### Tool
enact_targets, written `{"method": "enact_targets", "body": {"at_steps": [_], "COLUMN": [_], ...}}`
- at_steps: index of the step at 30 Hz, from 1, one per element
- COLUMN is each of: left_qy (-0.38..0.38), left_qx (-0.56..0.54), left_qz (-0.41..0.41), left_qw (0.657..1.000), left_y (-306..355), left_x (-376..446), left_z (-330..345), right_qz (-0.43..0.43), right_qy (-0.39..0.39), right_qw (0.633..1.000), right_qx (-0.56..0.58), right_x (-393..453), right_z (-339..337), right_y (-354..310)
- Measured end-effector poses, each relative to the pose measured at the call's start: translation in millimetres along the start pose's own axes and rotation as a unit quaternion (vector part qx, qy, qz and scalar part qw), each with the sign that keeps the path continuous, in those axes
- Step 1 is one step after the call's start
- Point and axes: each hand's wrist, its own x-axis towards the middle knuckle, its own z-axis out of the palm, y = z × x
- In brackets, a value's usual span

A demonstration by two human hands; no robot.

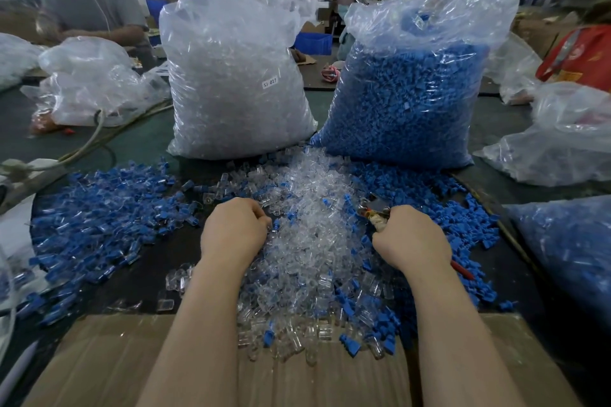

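Observation:
A heap of small clear plastic caps [307, 241] lies in the middle of the dark table, with loose blue plastic pieces [439, 208] to its right. To the left lies a pile of joined blue-and-clear parts [99, 208]. My left hand [236, 230] is curled at the heap's left edge; its fingertips pinch a small part, mostly hidden. My right hand [410, 238] grips a pair of pliers [375, 210] with a red handle tip, its jaws pointing up-left over the heap.
Two tall plastic sacks stand behind the heap: clear caps [231, 76] and blue pieces [413, 92]. More bags lie at far left [92, 82] and right [562, 149]. A cardboard sheet [109, 363] covers the near edge. Another person [89, 0] sits at back left.

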Motion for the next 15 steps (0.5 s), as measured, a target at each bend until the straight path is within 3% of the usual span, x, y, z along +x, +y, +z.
{"method": "enact_targets", "body": {"at_steps": [7,15], "left_qy": [-0.006,0.042], "left_qx": [-0.007,-0.122], "left_qz": [0.028,0.007], "left_qw": [1.0,0.992], "left_y": [3.7,3.0], "left_x": [-3.7,-4.3], "left_z": [-0.7,-1.6], "right_qz": [-0.014,-0.011], "right_qy": [0.014,0.065], "right_qw": [1.0,0.997], "right_qx": [0.002,0.046], "right_x": [-2.3,1.2], "right_z": [3.0,2.2], "right_y": [0.0,4.9]}}
